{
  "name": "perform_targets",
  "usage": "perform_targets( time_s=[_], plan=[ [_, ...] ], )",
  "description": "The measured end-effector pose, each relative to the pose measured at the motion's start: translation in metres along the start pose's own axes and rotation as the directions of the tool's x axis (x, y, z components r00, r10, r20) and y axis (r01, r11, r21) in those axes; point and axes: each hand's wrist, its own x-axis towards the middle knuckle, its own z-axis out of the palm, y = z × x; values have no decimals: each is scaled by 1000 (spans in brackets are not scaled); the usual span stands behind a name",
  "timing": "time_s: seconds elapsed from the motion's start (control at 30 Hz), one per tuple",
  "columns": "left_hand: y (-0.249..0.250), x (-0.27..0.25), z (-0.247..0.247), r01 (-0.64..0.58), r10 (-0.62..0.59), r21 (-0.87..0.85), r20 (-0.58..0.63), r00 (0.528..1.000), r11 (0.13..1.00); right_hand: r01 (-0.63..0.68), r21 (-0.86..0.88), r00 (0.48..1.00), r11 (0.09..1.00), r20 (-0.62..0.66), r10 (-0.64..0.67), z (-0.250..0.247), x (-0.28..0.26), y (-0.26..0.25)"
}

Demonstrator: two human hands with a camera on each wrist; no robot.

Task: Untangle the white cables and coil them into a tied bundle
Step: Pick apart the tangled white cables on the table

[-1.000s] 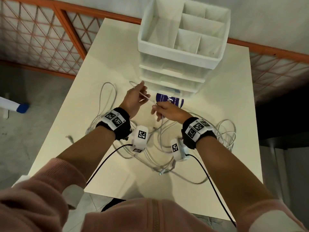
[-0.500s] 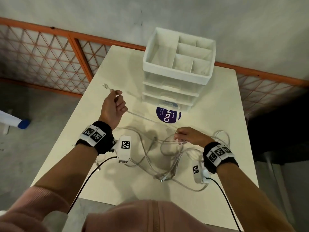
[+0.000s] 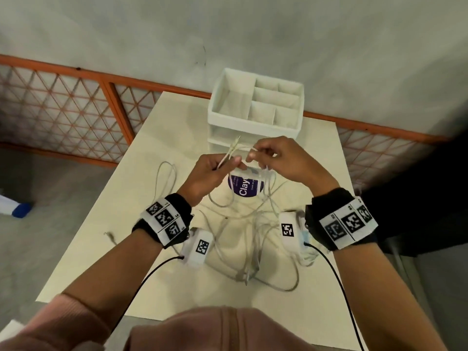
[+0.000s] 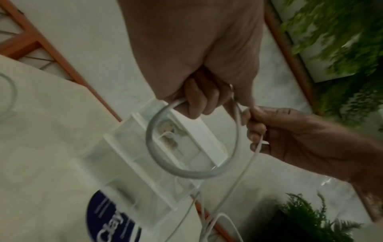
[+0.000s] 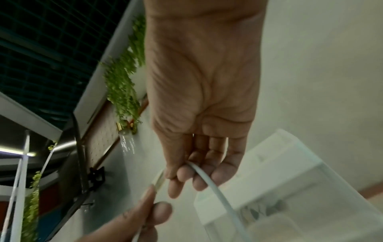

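Both hands are working close together above the table, fingertips nearly meeting. The left hand (image 3: 207,173) is curling its fingers (image 4: 194,101) around a small loop of white cable (image 4: 165,165), its plug end sticking up past the thumb. The right hand (image 3: 283,160) is pinching the same cable (image 5: 209,178) just beside it, with strands trailing down from under its fingers. Beneath and behind both wrists, the rest of the white cables (image 3: 243,239) are lying in a loose tangle on the table (image 3: 121,239). Just beyond the hands a white drawer organizer (image 3: 255,107) is standing, with a round purple sticker (image 3: 244,187) showing on the tabletop below the knuckles.
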Motion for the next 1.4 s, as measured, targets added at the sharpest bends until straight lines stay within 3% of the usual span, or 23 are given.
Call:
perform_targets(
  time_s=[0.07,0.13,0.27,0.37,0.43,0.5,0.6,0.7,0.73,0.8,0.87,0.93,1.0,1.07,1.2,1.3,1.33,1.4],
  plan=[
    [11,3,-5,-107,107,-6,-60,992,994,-23,97,1000,995,15,21,-3,-2,1],
    [21,7,-8,-202,202,11,-122,972,979,-89,130,988,987,136,71,6,-3,17],
    [41,15,-24,-344,318,-32,-311,896,938,-242,-34,867,970,442,231,37,-18,87],
    [32,24,-51,-325,261,-40,-505,823,945,-356,-82,817,931,457,352,48,-42,129],
    [15,26,-64,-221,226,77,-563,795,972,-404,-47,838,914,381,390,45,-52,140],
    [-11,26,-70,-13,154,251,-555,817,968,-396,-54,873,916,287,395,37,-53,138],
    [-40,21,-62,266,20,434,-550,835,861,-342,-122,905,932,224,362,23,-45,116],
    [-33,15,-32,175,73,462,-471,879,870,-287,-186,909,940,257,328,10,-36,85],
    [-27,15,-21,104,85,461,-370,925,881,-266,-198,909,943,275,314,6,-33,74],
    [-19,14,1,-22,51,446,-51,997,895,-208,-168,924,964,291,250,1,-28,55],
    [-19,11,14,-64,-17,368,212,977,928,-131,-93,960,987,238,150,-4,-23,38],
    [-21,10,19,-83,-3,286,290,957,955,-68,-4,985,998,159,68,-10,-21,27],
    [-18,11,18,-128,66,269,225,972,955,-61,76,989,995,137,50,-15,-22,27],
    [-14,14,10,-158,137,252,99,986,955,-119,116,977,986,193,95,-12,-25,37],
    [4,17,-8,-266,297,272,-82,951,925,-253,-97,899,963,343,271,18,-32,80],
    [12,18,-24,-300,340,199,-213,916,933,-334,-278,809,901,407,425,45,-42,117],
    [11,18,-30,-300,343,199,-239,908,933,-360,-291,797,886,398,454,51,-45,125],
    [3,19,-41,-270,327,248,-227,917,930,-387,-251,832,887,319,453,57,-50,132]
  ],
)
